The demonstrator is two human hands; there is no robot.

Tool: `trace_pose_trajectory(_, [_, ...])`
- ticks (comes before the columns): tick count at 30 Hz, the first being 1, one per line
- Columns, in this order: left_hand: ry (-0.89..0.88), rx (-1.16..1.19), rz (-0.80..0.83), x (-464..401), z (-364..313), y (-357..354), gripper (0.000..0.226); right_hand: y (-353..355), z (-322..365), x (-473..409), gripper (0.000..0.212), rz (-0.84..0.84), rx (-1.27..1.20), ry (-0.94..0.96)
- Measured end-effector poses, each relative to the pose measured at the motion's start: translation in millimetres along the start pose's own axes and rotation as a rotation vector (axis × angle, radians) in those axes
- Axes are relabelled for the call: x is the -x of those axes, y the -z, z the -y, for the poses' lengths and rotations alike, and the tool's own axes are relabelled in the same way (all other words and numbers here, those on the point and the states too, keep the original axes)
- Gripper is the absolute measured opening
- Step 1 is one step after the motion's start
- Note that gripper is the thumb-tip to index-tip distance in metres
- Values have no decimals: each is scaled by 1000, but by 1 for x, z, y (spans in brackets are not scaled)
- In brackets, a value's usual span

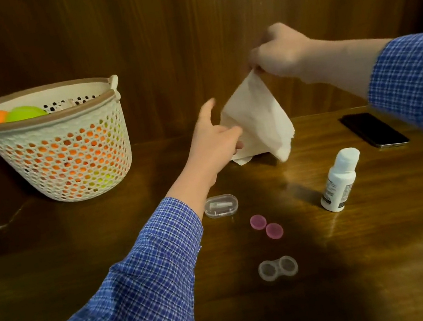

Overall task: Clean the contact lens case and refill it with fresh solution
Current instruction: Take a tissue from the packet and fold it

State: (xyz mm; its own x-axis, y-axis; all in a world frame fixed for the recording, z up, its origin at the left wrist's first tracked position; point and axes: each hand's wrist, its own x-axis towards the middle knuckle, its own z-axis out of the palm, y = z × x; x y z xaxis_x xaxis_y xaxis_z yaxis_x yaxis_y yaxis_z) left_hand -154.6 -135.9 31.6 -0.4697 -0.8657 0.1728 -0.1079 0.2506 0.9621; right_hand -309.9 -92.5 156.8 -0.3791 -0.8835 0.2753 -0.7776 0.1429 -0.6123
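A clear two-well lens case (pixel 278 268) lies open on the wooden table (pixel 391 256), near me. Its two pink caps (pixel 266 226) lie side by side just beyond it. A white solution bottle (pixel 340 181) stands upright to the right, cap on. My right hand (pixel 277 52) pinches the top of a white tissue (pixel 257 121) and holds it up above the table's far part. My left hand (pixel 214 137) grips the tissue's lower left edge, forefinger pointing up.
A small clear plastic box (pixel 221 206) lies by my left forearm. A white perforated basket (pixel 61 147) with orange and green balls stands at the far left. A black phone (pixel 374 129) lies at the far right. A dark wood panel closes the back.
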Motion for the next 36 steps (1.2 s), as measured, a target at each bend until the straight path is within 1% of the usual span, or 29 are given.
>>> trace_pose_trajectory(2, [-28, 20, -1, 2, -3, 1, 80, 0, 2, 3, 13, -9, -109, -30])
trace_pose_trajectory(4, [-69, 33, -11, 4, -7, 2, 72, -1, 4, 6, 22, -46, -231, -42])
trace_pose_trajectory(6, [-106, 45, -17, 5, -13, 5, 59, -2, 6, 10, 30, -28, -307, -52])
trace_pose_trajectory(8, [-127, 54, 5, 7, -17, 8, 45, -4, 8, 15, 32, 14, -316, -50])
trace_pose_trajectory(11, [-113, 31, 44, 11, -18, 10, 32, -5, 13, 20, 31, 30, -333, -17])
trace_pose_trajectory(13, [-99, 9, 32, 11, -16, 11, 11, -5, 18, 22, 28, 33, -319, 10])
trace_pose_trajectory(14, [-100, -4, 8, 11, -17, 12, 7, -5, 20, 22, 25, 26, -323, 27])
trace_pose_trajectory(16, [-99, -1, -55, 9, -19, 14, 20, -5, 22, 22, 17, -17, -345, 40])
trace_pose_trajectory(17, [-93, 30, -76, 8, -21, 17, 23, -5, 22, 23, 13, -34, -350, 26])
trace_pose_trajectory(18, [-86, 74, -88, 8, -24, 20, 22, -6, 21, 24, 19, -31, -346, -2])
trace_pose_trajectory(20, [-64, 168, -102, 8, -30, 26, 17, -9, 16, 26, 43, 7, -329, -67])
trace_pose_trajectory(21, [-48, 211, -117, 8, -32, 30, 15, -12, 12, 28, 50, 12, -302, -83])
trace_pose_trajectory(22, [-31, 255, -141, 8, -34, 34, 13, -15, 7, 32, 51, -8, -263, -84])
trace_pose_trajectory(23, [-17, 302, -172, 8, -36, 39, 9, -18, 1, 36, 46, -53, -226, -75])
trace_pose_trajectory(24, [-5, 352, -203, 8, -38, 44, 8, -19, -6, 40, 39, -90, -177, -61])
trace_pose_trajectory(25, [-1, 395, -227, 8, -40, 50, 10, -21, -13, 45, 31, -74, -90, -45])
trace_pose_trajectory(26, [-1, 432, -243, 8, -41, 56, 15, -24, -18, 51, 23, 27, 38, -37])
trace_pose_trajectory(27, [-5, 458, -253, 9, -42, 63, 20, -30, -23, 58, 18, 203, 188, -43])
trace_pose_trajectory(29, [-3, 506, -242, 15, -39, 72, 26, -52, -33, 75, 20, 588, 471, -90])
trace_pose_trajectory(30, [5, 526, -228, 20, -36, 74, 28, -66, -36, 83, 24, 717, 592, -95])
trace_pose_trajectory(31, [18, 531, -215, 25, -32, 75, 28, -79, -40, 90, 26, 770, 671, -89])
trace_pose_trajectory(32, [36, 523, -207, 31, -26, 75, 30, -90, -42, 95, 27, 772, 694, -93])
trace_pose_trajectory(34, [73, 507, -199, 42, -14, 77, 32, -104, -43, 101, 37, 761, 657, -131])
trace_pose_trajectory(36, [85, 534, -193, 53, -4, 81, 30, -111, -45, 99, 41, 763, 579, -181])
